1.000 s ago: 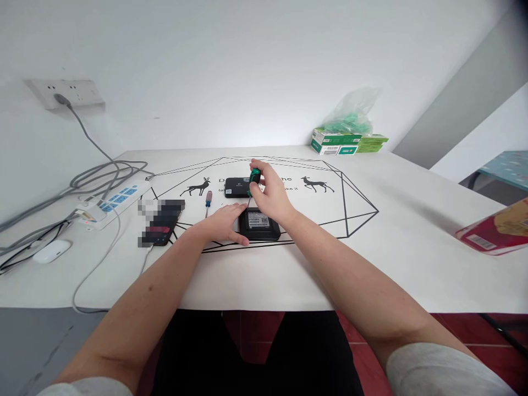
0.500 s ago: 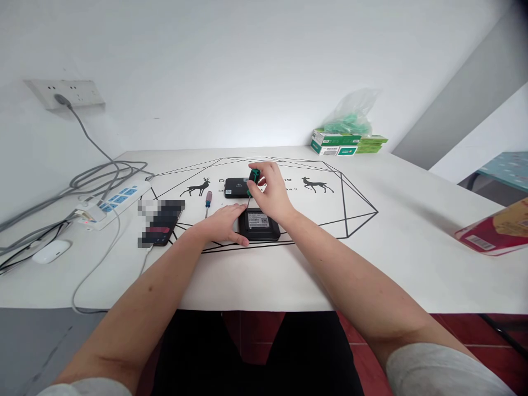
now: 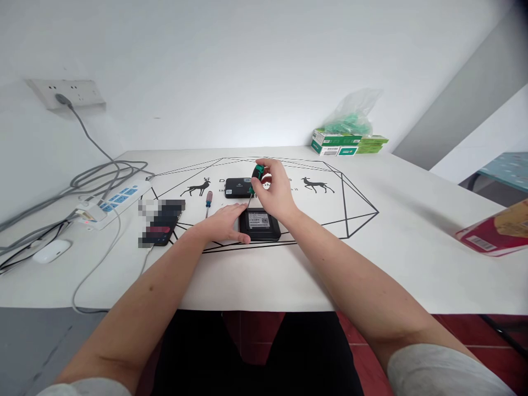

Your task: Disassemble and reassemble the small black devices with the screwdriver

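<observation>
A green-and-black screwdriver (image 3: 257, 175) is gripped in my right hand (image 3: 273, 186). Its shaft slants down to the far left corner of a flat black rectangular device (image 3: 270, 233), which lies on the table with a white label facing up. My left hand (image 3: 225, 223) braces that device along its left side, thumb at the near corner and fingers by the far corner. The screwdriver's tip is too small to make out beside those fingers. Behind them lies a black cover-like piece (image 3: 237, 187), partly hidden by my right hand.
A second screwdriver (image 3: 208, 201) lies left of my left hand. Further left are a phone (image 3: 167, 223), a white power strip (image 3: 124, 199) with cables, and a white earbud case (image 3: 51, 251). Green-and-white boxes (image 3: 336, 142) stand at the back, and a red package (image 3: 490, 234) at the right.
My right hand has shifted slightly to the right and its grip on the screwdriver has turned, tilting the handle more to the right. My left hand and the device stay in place.
</observation>
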`<state>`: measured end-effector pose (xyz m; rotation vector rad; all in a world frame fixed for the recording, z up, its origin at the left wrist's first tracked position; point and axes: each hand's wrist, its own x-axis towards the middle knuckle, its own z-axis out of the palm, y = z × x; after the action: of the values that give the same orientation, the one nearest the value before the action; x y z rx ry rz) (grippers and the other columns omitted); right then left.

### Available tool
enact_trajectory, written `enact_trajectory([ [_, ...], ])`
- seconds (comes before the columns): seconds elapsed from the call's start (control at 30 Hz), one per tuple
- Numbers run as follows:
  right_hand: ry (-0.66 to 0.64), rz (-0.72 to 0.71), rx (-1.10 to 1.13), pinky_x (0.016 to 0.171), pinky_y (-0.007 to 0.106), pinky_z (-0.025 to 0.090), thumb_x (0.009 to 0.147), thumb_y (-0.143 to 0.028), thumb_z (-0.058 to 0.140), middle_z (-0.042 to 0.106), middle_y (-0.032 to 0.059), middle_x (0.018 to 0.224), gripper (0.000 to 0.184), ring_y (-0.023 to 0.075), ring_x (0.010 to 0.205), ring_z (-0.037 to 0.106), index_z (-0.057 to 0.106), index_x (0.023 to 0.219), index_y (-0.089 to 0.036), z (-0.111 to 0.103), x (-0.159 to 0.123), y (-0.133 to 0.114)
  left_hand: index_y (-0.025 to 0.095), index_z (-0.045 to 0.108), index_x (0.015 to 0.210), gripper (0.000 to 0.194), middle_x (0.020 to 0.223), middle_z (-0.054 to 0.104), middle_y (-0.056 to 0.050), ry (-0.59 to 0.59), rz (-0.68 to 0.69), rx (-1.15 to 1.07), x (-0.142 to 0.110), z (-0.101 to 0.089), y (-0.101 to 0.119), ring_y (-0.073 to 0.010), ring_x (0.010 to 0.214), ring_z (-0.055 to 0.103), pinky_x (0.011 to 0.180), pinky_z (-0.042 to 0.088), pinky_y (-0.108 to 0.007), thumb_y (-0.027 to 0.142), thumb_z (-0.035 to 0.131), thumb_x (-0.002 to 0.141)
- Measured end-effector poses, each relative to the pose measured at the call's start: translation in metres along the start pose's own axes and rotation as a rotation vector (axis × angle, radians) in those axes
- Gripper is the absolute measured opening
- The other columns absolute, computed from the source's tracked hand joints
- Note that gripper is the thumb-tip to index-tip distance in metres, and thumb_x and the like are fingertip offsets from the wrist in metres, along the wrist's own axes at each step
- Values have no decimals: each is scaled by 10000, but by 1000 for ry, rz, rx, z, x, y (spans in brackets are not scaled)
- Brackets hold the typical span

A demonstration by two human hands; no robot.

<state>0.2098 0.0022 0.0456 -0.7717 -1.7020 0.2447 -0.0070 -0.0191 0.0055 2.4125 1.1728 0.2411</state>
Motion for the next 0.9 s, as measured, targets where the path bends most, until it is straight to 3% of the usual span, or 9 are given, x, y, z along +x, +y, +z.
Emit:
enact_trajectory([
  [0.1, 3, 1, 1, 842, 444, 657, 929, -198, 610, 678, 96, 1309, 408, 247, 1064, 666, 593, 1328, -283, 0, 0, 0, 123, 339, 1754, 1378, 1802, 351, -255, 29, 29, -12, 0, 0, 0, -488, 1657, 344, 1343, 299, -596, 1015, 688, 763],
  [0.27, -32, 2, 12, 863, 472, 674, 930, -206, 596, 700, 114, 1306, 404, 262, 1085, 690, 601, 1330, -267, 2, -2, 2, 107, 359, 1746, 1416, 1801, 349, -262, 1, -5, 30, -2, -2, 4, -502, 1651, 345, 1338, 310, -574, 1008, 737, 721],
  [0.5, -92, 17, 68, 1014, 531, 672, 965, -214, 559, 711, 122, 1396, 416, 283, 1216, 704, 620, 1373, -271, 2, -3, 1, 144, 393, 1729, 1369, 1743, 449, -254, 24, 52, 17, -1, -1, 0, -488, 1608, 412, 1304, 347, -585, 1007, 741, 725],
  [0.63, -98, 41, 53, 898, 499, 699, 936, -315, 705, 683, 112, 1359, 412, 268, 1095, 702, 630, 1340, -284, 2, -3, 1, 139, 406, 1723, 1353, 1741, 451, -252, 21, 52, 8, -1, -1, 1, -490, 1611, 409, 1300, 356, -579, 1000, 741, 735],
  [0.9, -76, 89, 52, 860, 484, 704, 927, -239, 697, 648, 99, 1348, 584, 252, 1055, 687, 523, 1479, -315, 3, -3, 5, 122, 382, 1736, 1392, 1782, 391, -254, -4, 15, 23, -1, -2, 2, -499, 1635, 371, 1324, 332, -600, 999, 752, 721],
])
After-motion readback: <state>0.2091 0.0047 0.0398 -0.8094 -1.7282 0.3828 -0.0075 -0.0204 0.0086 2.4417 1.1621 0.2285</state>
